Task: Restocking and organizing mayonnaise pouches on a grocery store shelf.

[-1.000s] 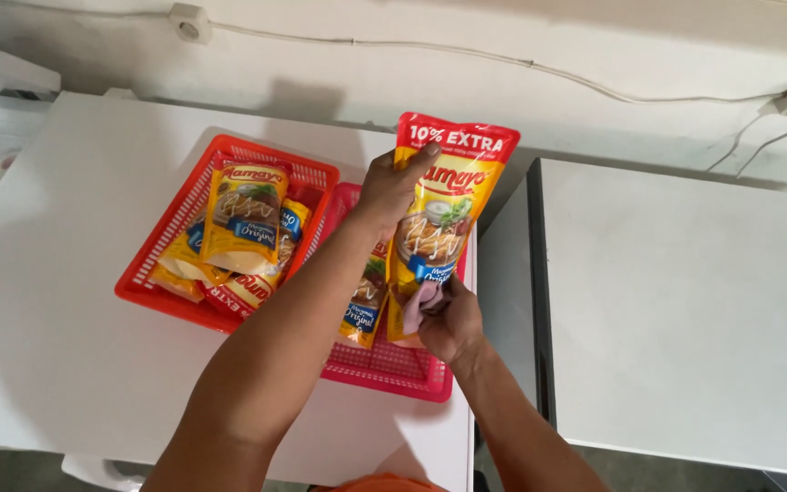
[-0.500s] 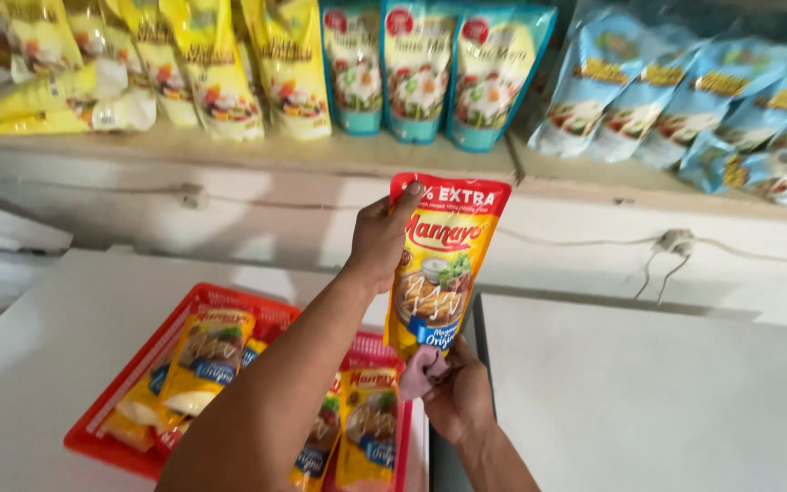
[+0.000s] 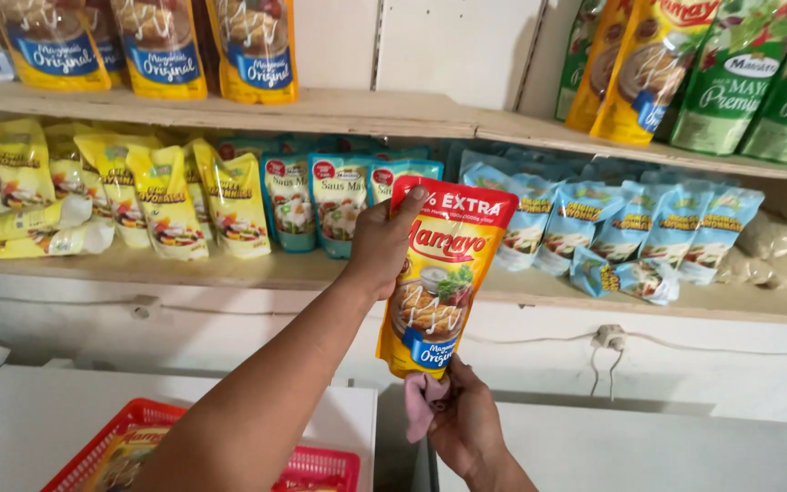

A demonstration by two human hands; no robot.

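Head view: my left hand (image 3: 383, 241) grips the upper left corner of an orange-yellow sauce pouch with a red top band (image 3: 439, 282), fingers wrapped round its edge. The pouch hangs upright in the air in front of the middle shelf (image 3: 321, 273), touching no shelf. My right hand (image 3: 466, 419) is closed at the pouch's bottom edge, pinching it together with a small pink cloth (image 3: 421, 401) bunched between fingers and palm.

On the middle shelf, yellow pouches (image 3: 166, 196) stand toward the left end and light blue pouches (image 3: 612, 228) toward the right. The upper shelf (image 3: 366, 109) has a bare stretch at its middle, with green pouches (image 3: 740, 82) toward its right end. Below, a red basket (image 3: 321, 465) sits at the right edge of the white table (image 3: 11, 419).

I judge the step in hand to be holding one pouch up at shelf height with the cloth at its base. Any further handling calls for both grips staying firm, since the soft pouch would sag if held by one corner alone.
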